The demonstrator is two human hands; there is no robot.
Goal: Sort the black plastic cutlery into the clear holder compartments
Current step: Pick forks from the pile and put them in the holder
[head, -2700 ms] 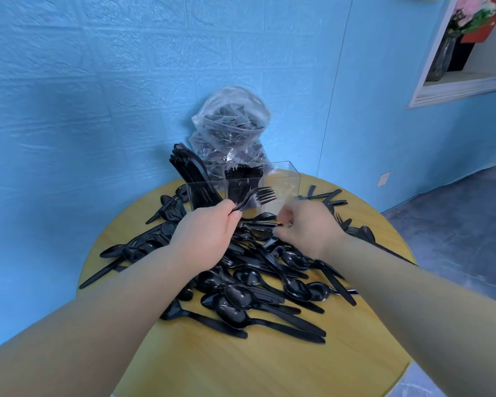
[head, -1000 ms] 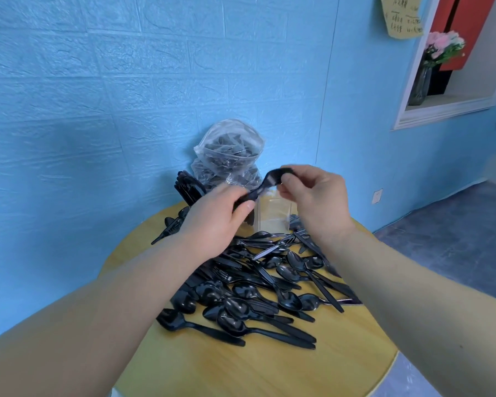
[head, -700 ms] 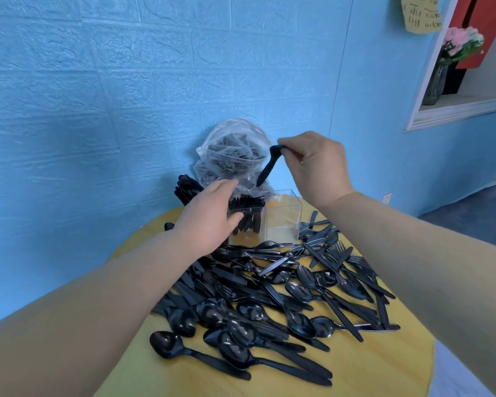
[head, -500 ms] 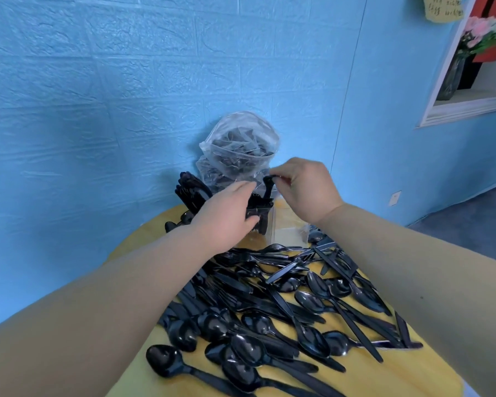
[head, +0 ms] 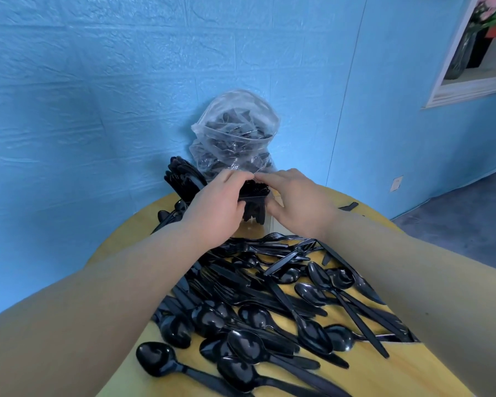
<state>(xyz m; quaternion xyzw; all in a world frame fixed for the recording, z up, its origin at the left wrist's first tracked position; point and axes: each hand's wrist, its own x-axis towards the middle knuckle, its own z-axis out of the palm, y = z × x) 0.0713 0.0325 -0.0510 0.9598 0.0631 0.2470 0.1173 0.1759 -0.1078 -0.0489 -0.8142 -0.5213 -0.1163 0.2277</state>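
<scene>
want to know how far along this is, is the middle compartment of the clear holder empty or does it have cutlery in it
It has cutlery: black pieces stand upright inside the clear holder, between the left hand and right hand.

I see bright, even daylight with soft shadows. Glare spots shine on the black spoons (head: 249, 345) below my hands. Wide-angle bending curves the wall (head: 98, 81) lines beyond them, and my forearms near the edges look smeared.

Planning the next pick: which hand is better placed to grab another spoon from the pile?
Probably the right hand: most loose spoons lie below it on the right side. The left hand rests against the holder.
</scene>
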